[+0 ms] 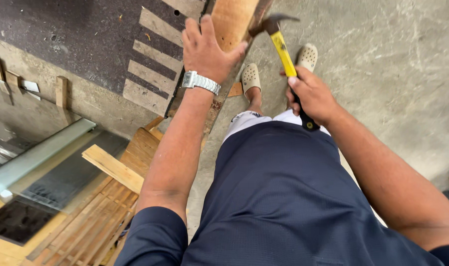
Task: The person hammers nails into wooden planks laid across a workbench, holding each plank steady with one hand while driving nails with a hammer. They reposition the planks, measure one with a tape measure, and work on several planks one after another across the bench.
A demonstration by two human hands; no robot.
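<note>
1. A wooden board (232, 22) is pressed under the left hand (207, 49), whose fingers are spread flat over the board's near end; a metal wristwatch (201, 82) is worn just behind it.
2. A claw hammer (283, 54) with a yellow shaft and black grip is held in the right hand (310, 93), the fingers wrapped tight round the handle; the steel head lies against the board's right edge, just beyond the left fingertips.
3. Bare concrete floor (392, 64) lies open to the right of the right hand.
4. To the left of the left hand, a dark panel (86, 39) with pale wooden slats (153, 59) nailed across it is seen, its edge running under the board.
5. Below the left forearm, a slatted wooden frame (94, 216) and a loose plank (111, 167) crowd the floor, beside a glass sheet (32, 157).
6. The board's far end is cut off by the top of the view; the hammer's striking face cannot be made out.
7. Two pale perforated clogs (251, 76) are seen between the hands; the feet are partly hidden by the navy shirt (283, 197).
</note>
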